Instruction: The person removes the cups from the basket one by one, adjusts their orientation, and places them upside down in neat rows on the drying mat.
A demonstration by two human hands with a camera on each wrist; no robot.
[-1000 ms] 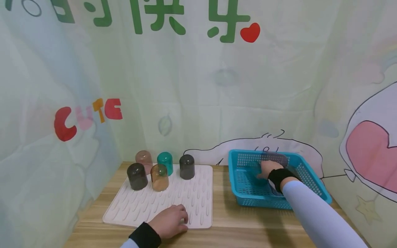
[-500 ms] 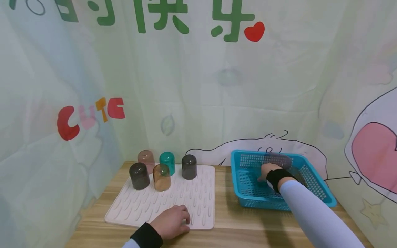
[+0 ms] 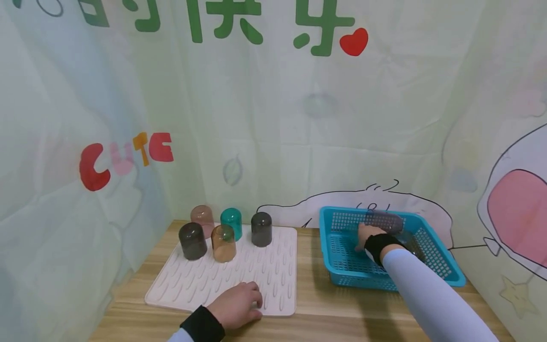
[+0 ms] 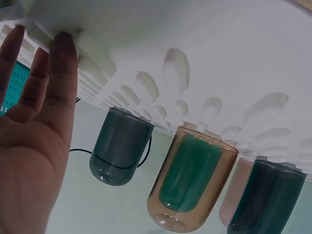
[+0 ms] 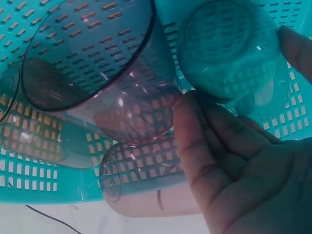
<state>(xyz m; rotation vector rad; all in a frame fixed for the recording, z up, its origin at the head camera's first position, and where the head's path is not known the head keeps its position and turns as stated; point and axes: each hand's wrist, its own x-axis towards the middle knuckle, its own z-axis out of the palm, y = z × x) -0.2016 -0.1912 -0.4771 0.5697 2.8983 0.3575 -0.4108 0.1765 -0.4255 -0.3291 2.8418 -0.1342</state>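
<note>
Several cups (image 5: pixel 134 114) beside the right hand (image 5: pixel 239 168)

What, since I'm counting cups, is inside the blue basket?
The blue basket holds a teal cup at the right hand, plus a purplish cup, a pinkish cup and a brownish cup. The hand hides part of the basket's floor; anything under it can't be seen.

Behind the wood-patterned tabletop (image 3: pixel 325 306) hangs a pale, wrinkled cloth (image 3: pixel 384 118), which also closes the left and right sides. On it are printed large green characters (image 3: pixel 326 31), a red heart (image 3: pixel 354 42) and colourful letters (image 3: pixel 121 168) — at the right, also a balloon (image 3: pixel 519 199) and a star (image 3: pixel 518 294). The light is soft.
</note>
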